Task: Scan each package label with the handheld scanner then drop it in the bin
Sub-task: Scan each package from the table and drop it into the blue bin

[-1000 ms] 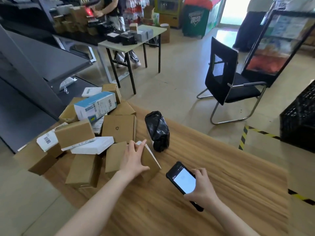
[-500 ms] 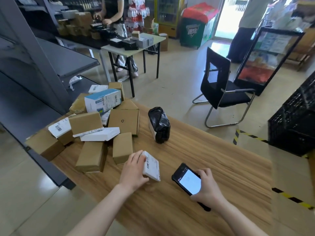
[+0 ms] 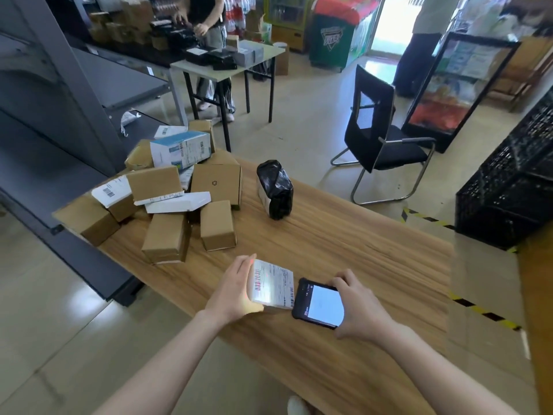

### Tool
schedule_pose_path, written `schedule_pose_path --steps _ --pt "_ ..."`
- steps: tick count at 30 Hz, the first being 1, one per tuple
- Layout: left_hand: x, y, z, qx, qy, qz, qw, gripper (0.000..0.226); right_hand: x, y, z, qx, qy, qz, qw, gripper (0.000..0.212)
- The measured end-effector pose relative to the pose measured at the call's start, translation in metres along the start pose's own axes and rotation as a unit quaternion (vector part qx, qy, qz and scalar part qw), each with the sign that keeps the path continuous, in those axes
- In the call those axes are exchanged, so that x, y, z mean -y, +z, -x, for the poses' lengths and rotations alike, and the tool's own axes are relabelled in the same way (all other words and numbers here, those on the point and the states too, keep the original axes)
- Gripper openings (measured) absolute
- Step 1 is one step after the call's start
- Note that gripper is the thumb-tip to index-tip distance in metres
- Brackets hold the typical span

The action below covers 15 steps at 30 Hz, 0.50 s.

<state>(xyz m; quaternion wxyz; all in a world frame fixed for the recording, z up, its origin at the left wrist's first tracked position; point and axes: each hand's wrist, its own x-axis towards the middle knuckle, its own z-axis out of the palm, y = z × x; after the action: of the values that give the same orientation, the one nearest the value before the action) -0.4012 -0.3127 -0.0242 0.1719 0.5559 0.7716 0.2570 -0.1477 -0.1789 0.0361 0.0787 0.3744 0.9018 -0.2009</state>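
Note:
My left hand (image 3: 236, 290) grips a small package (image 3: 273, 285) by its left side, with the white barcode label facing up and reddish light on it. Just to the right, my right hand (image 3: 357, 310) holds the black handheld scanner (image 3: 320, 302), whose lit screen faces up and whose top edge almost touches the package. Both are low over the wooden table (image 3: 344, 265), near its front edge. A pile of several cardboard and white packages (image 3: 173, 199) lies on the table's far left. A black wrapped parcel (image 3: 275, 188) stands alone behind.
A black mesh crate (image 3: 511, 187) stands on the floor at the right. A black chair (image 3: 380, 136) is beyond the table. Grey shelving (image 3: 59, 115) runs along the left. Two people stand at the back, one by a small table (image 3: 227, 62) with parcels.
My left hand pulled the package out of the pile towards me and turned its label up. The scanner in my right hand moved in beside it.

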Motion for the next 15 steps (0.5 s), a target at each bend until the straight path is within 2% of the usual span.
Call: schedule_pose_path --steps 6,10,15 --pt "-0.022 0.002 0.020 -0.013 0.031 -0.035 0.999 0.108 -0.008 -0.008 0.028 -0.009 -0.007 0.013 1.000 0.093" --pt "-0.048 0.002 0.026 -0.022 0.041 -0.045 0.998 0.105 -0.027 -0.015 0.050 -0.029 -0.011 0.021 0.999 0.086" --pt "-0.099 0.018 0.028 -0.027 0.052 -0.050 0.997 0.103 -0.076 -0.015 0.093 -0.058 0.018 -0.031 0.998 0.100"
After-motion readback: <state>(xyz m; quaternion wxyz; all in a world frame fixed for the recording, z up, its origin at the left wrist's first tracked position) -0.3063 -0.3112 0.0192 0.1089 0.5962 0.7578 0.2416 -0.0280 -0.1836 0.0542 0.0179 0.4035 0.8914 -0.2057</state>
